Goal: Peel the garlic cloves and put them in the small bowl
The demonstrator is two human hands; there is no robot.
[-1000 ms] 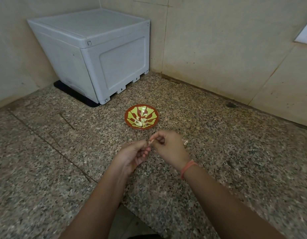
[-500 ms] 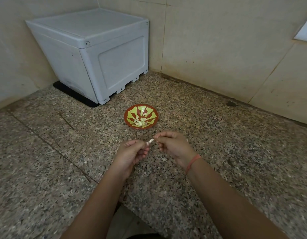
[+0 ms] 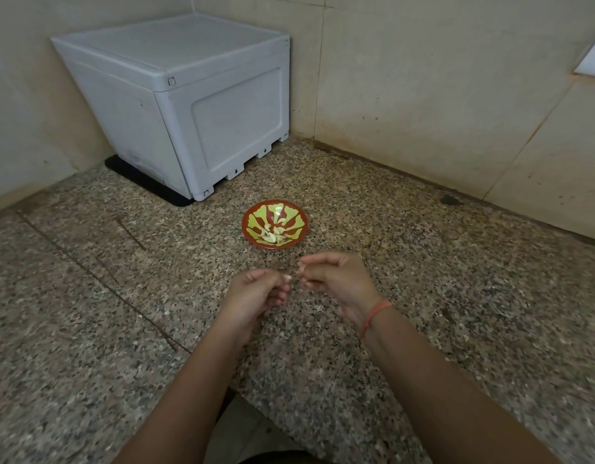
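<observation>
Garlic clove [image 3: 287, 278]: only a small pale tip shows, pinched at the fingertips of the left hand [image 3: 256, 296] above the middle of the granite counter [image 3: 122, 329]. The right hand [image 3: 336, 279] sits just beside it, not quite touching, with fingers curled and thumb against them. Whether a scrap of skin lies between them I cannot tell. A clove is light and firm, but slick once bare, while its papery skin tears easily. It is best held by the sides and the skin picked from the root end. Peeled cloves [image 3: 272, 236] lie in the small bowl [image 3: 246, 229] nearer the counter's back edge, with a grey box [image 3: 195, 95] in the back corner
</observation>
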